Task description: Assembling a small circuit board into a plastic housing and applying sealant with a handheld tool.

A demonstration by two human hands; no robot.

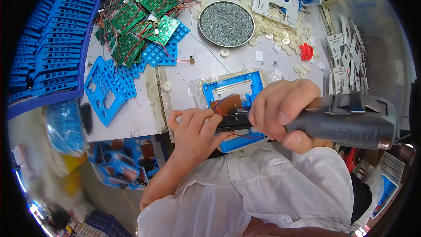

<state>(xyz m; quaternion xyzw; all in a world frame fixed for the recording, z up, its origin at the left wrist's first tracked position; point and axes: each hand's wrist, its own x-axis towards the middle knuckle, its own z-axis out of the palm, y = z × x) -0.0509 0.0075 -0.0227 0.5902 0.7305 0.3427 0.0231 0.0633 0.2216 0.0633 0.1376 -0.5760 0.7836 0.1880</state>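
In front of me lies a blue rectangular plastic casing (pixel 233 80) on clear plastic wrap, with a brown board (pixel 229 103) and thin red wires inside. My left hand (pixel 193 134) grips the end of a long black plastic part (pixel 232 123) between thumb and fingers, over the casing's near half. My right hand (pixel 283 109) is wrapped around a grey-black electric screwdriver (pixel 346 120), which lies nearly level with its thick end to the right. The fingers hide its tip, close to the black part.
A round dish of small screws (pixel 226 23) stands beyond the casing. Green circuit boards (pixel 127 39) with wires are heaped at the far left, beside a bin of blue parts (pixel 55 39). Cream discs (pixel 263 26), a red part (pixel 306 52) and a white panel (pixel 275 4) lie far right.
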